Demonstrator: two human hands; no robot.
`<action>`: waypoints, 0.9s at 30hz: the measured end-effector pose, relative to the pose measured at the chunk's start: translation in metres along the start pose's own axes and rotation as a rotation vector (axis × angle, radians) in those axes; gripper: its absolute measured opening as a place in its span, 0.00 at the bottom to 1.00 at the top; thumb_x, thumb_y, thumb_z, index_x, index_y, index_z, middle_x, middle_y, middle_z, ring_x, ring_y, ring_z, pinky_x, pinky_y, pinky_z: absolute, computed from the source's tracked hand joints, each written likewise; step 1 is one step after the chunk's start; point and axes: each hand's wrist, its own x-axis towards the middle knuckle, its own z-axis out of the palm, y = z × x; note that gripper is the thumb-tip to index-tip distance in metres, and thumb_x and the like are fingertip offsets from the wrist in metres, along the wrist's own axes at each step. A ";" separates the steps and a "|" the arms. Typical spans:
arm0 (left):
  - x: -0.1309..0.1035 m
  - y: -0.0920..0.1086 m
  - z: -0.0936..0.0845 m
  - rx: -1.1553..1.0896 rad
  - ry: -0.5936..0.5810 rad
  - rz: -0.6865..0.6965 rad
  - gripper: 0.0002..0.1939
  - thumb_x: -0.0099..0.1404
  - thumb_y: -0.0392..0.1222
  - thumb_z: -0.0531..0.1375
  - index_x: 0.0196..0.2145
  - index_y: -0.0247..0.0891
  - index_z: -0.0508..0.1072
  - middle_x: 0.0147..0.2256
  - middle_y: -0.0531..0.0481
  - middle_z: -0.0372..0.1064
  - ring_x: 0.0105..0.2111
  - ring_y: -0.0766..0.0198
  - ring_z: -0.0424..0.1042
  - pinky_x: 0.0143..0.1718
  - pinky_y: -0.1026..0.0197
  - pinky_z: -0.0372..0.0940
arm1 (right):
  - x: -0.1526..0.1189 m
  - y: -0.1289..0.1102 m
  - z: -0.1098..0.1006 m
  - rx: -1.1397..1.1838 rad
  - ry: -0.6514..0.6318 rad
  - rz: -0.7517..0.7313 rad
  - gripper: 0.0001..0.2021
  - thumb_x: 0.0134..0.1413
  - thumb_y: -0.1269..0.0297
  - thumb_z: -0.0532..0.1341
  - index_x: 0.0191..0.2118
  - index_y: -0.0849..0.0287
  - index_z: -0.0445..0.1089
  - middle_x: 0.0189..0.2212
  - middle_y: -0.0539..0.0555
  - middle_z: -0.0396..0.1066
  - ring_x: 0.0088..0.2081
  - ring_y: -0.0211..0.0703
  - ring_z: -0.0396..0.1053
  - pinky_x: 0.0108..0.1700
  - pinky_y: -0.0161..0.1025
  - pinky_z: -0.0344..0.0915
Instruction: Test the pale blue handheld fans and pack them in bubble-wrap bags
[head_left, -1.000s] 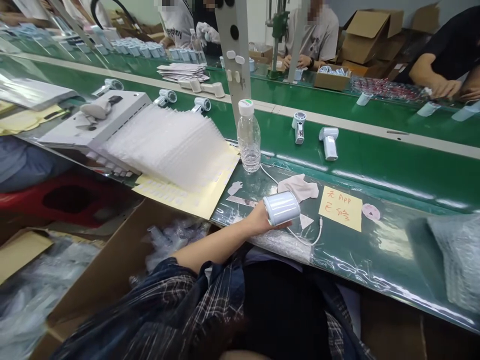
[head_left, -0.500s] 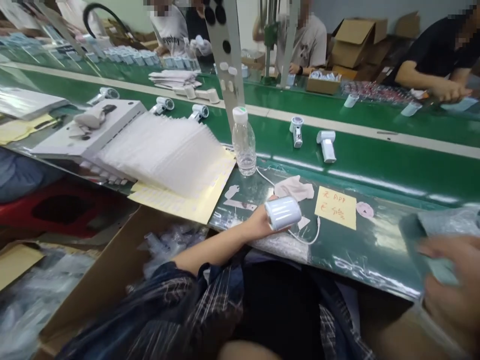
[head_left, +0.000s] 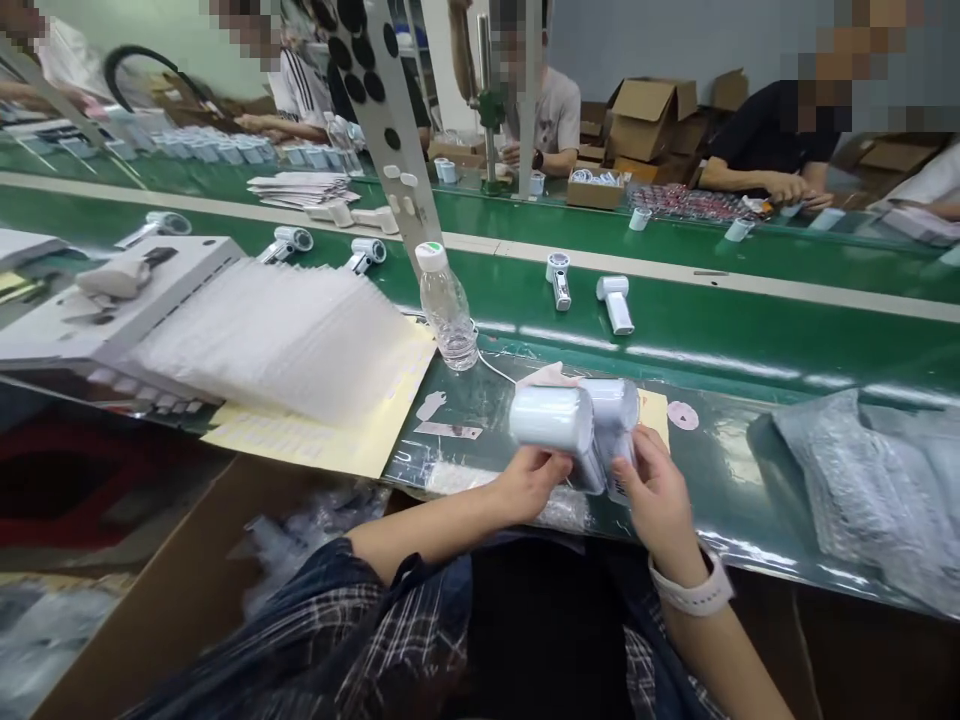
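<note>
My left hand (head_left: 531, 485) is closed round the handle of a glossy pale-blue handheld fan (head_left: 551, 418), its round head turned sideways. Against it, just to the right, a second pale-blue handheld fan (head_left: 616, 405) is gripped by my right hand (head_left: 664, 495), thumb and fingers on its handle. Dark marks show low on that handle. The two fans overlap, so part of the second is hidden. Beneath them lie a pale cloth (head_left: 547, 375) and a yellow note (head_left: 658, 412), both partly covered.
A clear bottle (head_left: 448, 315) stands behind my hands. To the left are a stack of white sheets (head_left: 292, 340) and a white box (head_left: 187, 270). Plastic bags (head_left: 862, 490) lie at the right. More handheld fans (head_left: 616, 305) rest on the green belt (head_left: 712, 330); people work beyond.
My right hand has come from the plastic bags at the right to the middle, now holding a second fan beside the first. The view has shifted slightly right.
</note>
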 end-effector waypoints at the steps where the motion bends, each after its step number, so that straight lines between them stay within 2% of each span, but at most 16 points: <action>1: 0.006 0.000 0.009 -0.002 0.037 -0.015 0.46 0.62 0.84 0.61 0.56 0.39 0.73 0.56 0.37 0.75 0.64 0.46 0.71 0.71 0.44 0.64 | 0.000 0.001 0.004 -0.003 0.011 -0.005 0.39 0.61 0.23 0.60 0.48 0.61 0.77 0.53 0.68 0.74 0.58 0.61 0.72 0.63 0.57 0.69; 3: 0.021 0.004 0.026 -0.114 0.089 -0.047 0.48 0.62 0.84 0.61 0.62 0.42 0.69 0.63 0.39 0.70 0.69 0.46 0.67 0.73 0.45 0.62 | 0.000 0.000 0.008 0.014 -0.029 -0.006 0.47 0.60 0.20 0.56 0.62 0.62 0.72 0.60 0.70 0.71 0.63 0.63 0.70 0.66 0.57 0.68; 5: 0.035 0.013 0.043 -0.307 0.093 -0.103 0.53 0.59 0.83 0.64 0.67 0.44 0.62 0.68 0.39 0.66 0.69 0.46 0.66 0.71 0.45 0.65 | 0.004 -0.005 0.006 -0.036 -0.080 0.048 0.62 0.52 0.18 0.61 0.77 0.64 0.53 0.65 0.72 0.67 0.63 0.67 0.70 0.64 0.60 0.69; 7: 0.050 0.021 0.055 -0.407 0.058 -0.145 0.54 0.59 0.80 0.65 0.69 0.43 0.58 0.69 0.37 0.64 0.68 0.45 0.68 0.69 0.46 0.68 | 0.015 -0.009 -0.005 -0.136 -0.104 0.145 0.72 0.44 0.24 0.69 0.81 0.65 0.37 0.65 0.73 0.67 0.59 0.68 0.74 0.59 0.61 0.72; 8: 0.058 0.024 0.059 -0.356 0.028 -0.158 0.51 0.62 0.78 0.62 0.69 0.41 0.58 0.69 0.37 0.64 0.68 0.46 0.68 0.69 0.46 0.67 | 0.023 -0.009 -0.013 -0.189 -0.110 0.183 0.72 0.44 0.28 0.71 0.81 0.63 0.37 0.63 0.72 0.69 0.55 0.68 0.75 0.57 0.60 0.72; 10: 0.082 0.028 0.059 -0.150 -0.029 -0.191 0.42 0.67 0.67 0.58 0.68 0.37 0.62 0.67 0.36 0.67 0.67 0.47 0.69 0.70 0.46 0.66 | 0.042 -0.004 -0.037 -0.288 -0.117 0.202 0.62 0.49 0.34 0.69 0.80 0.60 0.45 0.60 0.68 0.72 0.53 0.65 0.76 0.56 0.57 0.72; 13: 0.135 0.032 0.038 0.197 -0.011 -0.267 0.36 0.64 0.48 0.63 0.66 0.32 0.67 0.69 0.32 0.63 0.70 0.43 0.65 0.73 0.40 0.61 | 0.067 0.014 -0.078 -0.595 -0.087 0.263 0.46 0.59 0.44 0.64 0.77 0.61 0.55 0.63 0.69 0.70 0.60 0.68 0.72 0.59 0.58 0.70; 14: 0.157 0.034 0.026 0.309 0.046 -0.269 0.36 0.62 0.43 0.66 0.66 0.33 0.68 0.72 0.33 0.58 0.73 0.42 0.59 0.76 0.39 0.55 | 0.071 0.022 -0.091 -0.705 -0.085 0.306 0.44 0.62 0.47 0.63 0.77 0.63 0.56 0.64 0.70 0.69 0.61 0.69 0.71 0.59 0.59 0.69; 16: 0.204 0.036 -0.003 0.543 0.162 -0.224 0.32 0.63 0.33 0.66 0.65 0.36 0.71 0.76 0.38 0.48 0.78 0.48 0.47 0.80 0.46 0.43 | 0.071 0.033 -0.110 -0.878 -0.099 0.365 0.42 0.65 0.53 0.62 0.78 0.68 0.53 0.64 0.73 0.68 0.61 0.72 0.70 0.59 0.61 0.69; 18: 0.249 0.036 -0.031 0.732 0.271 -0.228 0.23 0.68 0.32 0.63 0.61 0.34 0.74 0.74 0.38 0.50 0.76 0.50 0.48 0.80 0.47 0.41 | 0.063 0.035 -0.117 -1.043 -0.009 0.320 0.41 0.66 0.58 0.62 0.77 0.75 0.54 0.64 0.77 0.66 0.63 0.77 0.67 0.62 0.65 0.66; 21: 0.301 0.026 -0.056 0.905 0.341 -0.334 0.21 0.77 0.41 0.59 0.64 0.33 0.70 0.65 0.36 0.63 0.68 0.48 0.62 0.73 0.40 0.55 | 0.046 0.020 -0.095 -1.195 0.243 0.130 0.34 0.68 0.60 0.61 0.72 0.79 0.62 0.67 0.82 0.61 0.66 0.83 0.61 0.65 0.70 0.61; 22: 0.314 0.021 -0.058 0.945 0.343 -0.361 0.23 0.79 0.43 0.57 0.67 0.34 0.67 0.63 0.37 0.65 0.65 0.49 0.65 0.71 0.40 0.59 | 0.043 0.013 -0.079 -1.154 0.230 0.089 0.31 0.70 0.58 0.61 0.69 0.76 0.66 0.64 0.80 0.65 0.62 0.79 0.65 0.61 0.66 0.65; 23: 0.325 0.016 -0.056 0.983 0.342 -0.378 0.24 0.80 0.44 0.56 0.69 0.36 0.65 0.63 0.37 0.66 0.63 0.50 0.67 0.69 0.40 0.61 | 0.041 0.006 -0.060 -1.071 0.092 0.072 0.24 0.73 0.58 0.59 0.63 0.73 0.71 0.58 0.76 0.71 0.57 0.71 0.70 0.59 0.60 0.68; 24: 0.334 0.011 -0.051 1.022 0.340 -0.391 0.25 0.80 0.44 0.57 0.70 0.37 0.64 0.64 0.38 0.65 0.63 0.50 0.67 0.69 0.41 0.62 | 0.041 0.001 -0.041 -0.993 -0.109 0.097 0.19 0.75 0.58 0.57 0.59 0.68 0.73 0.52 0.71 0.75 0.53 0.63 0.74 0.56 0.54 0.69; 25: 0.342 0.008 -0.044 1.062 0.337 -0.405 0.24 0.80 0.44 0.58 0.69 0.38 0.66 0.66 0.37 0.62 0.65 0.49 0.65 0.69 0.41 0.61 | 0.042 -0.001 -0.022 -0.962 -0.211 0.110 0.16 0.76 0.57 0.57 0.54 0.63 0.75 0.45 0.65 0.78 0.46 0.57 0.76 0.49 0.48 0.70; 27: 0.355 0.002 -0.025 1.137 0.313 -0.439 0.22 0.77 0.43 0.61 0.64 0.36 0.71 0.71 0.37 0.56 0.69 0.46 0.60 0.71 0.40 0.59 | 0.047 0.001 0.008 -0.951 -0.293 0.127 0.10 0.73 0.61 0.61 0.47 0.62 0.75 0.39 0.62 0.78 0.42 0.55 0.78 0.42 0.44 0.67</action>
